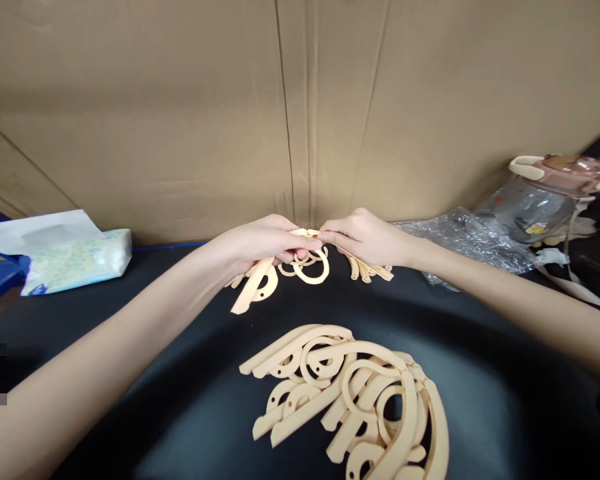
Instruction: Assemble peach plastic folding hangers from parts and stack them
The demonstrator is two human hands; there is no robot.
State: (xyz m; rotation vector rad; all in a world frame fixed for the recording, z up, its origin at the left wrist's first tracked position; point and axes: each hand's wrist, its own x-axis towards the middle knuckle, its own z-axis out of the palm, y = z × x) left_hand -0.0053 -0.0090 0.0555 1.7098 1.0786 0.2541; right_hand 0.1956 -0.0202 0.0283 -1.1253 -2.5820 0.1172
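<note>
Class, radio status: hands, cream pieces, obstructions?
Left hand holding cream piece; right hand beside it, grip unclear. Heap of cream pieces nearer camera. Crumpled clear plastic beyond right forearm, not between hands.

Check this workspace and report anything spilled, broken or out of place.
The crumpled clear plastic by the drinking bottle looks stray, like loose wrapping; no spill shows, nor any obvious break in the beige pieces.

The left hand (265,237) is closed in a pinch, its thumb (303,243) stretched toward the right hand (363,233) and its fingers (284,256) curled beneath that thumb. Just beside it, the right hand is bent inward, knuckles raised, fingertips close to the left thumb. Behind each hand, the bare left forearm (140,353) and bare right forearm (500,293) slope back and outward
</note>
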